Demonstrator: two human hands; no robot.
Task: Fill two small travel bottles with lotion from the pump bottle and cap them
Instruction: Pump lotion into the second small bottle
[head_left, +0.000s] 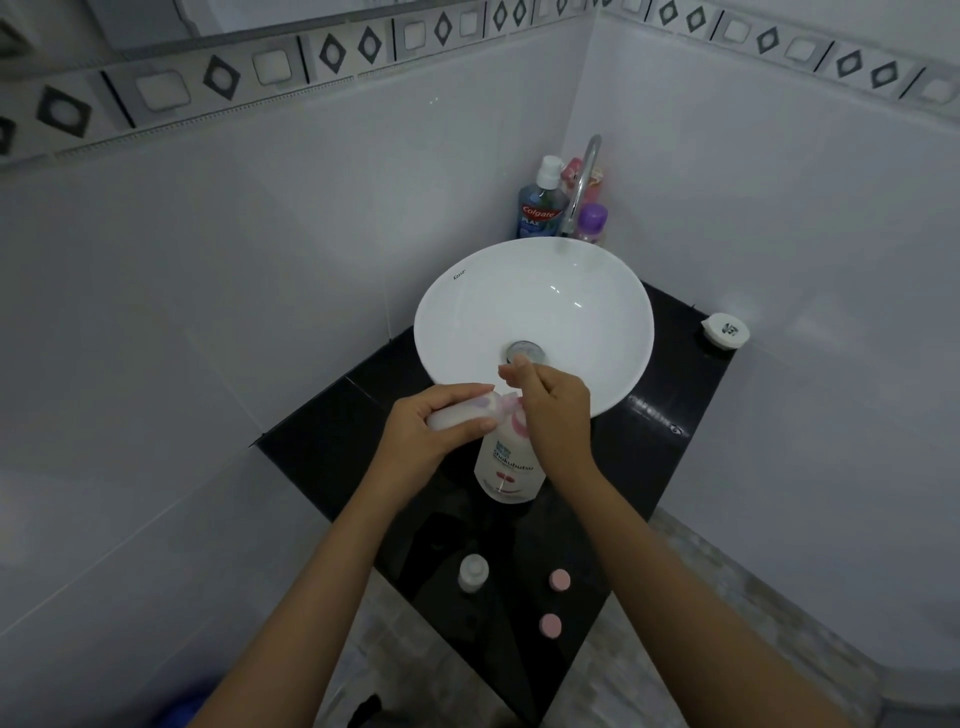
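Observation:
A white pump bottle (508, 470) with pink trim and a pink label stands on the black counter (322, 431) in front of the sink. My right hand (553, 410) rests on top of its pump head, covering it. My left hand (434, 423) grips a small white travel bottle (460, 414), tilted on its side with its mouth against the pump's pink nozzle. A second small travel bottle (473, 572) stands upright and uncapped near the counter's front edge. Two pink caps (559, 580) (550, 625) lie on the counter to its right.
A white bowl sink (467, 312) with a chrome tap (582, 182) fills the back of the counter. A blue mouthwash bottle (540, 208) and a purple-capped bottle (592, 223) stand behind it. A white round container (725, 330) sits at the right corner. White tiled walls close in on both sides.

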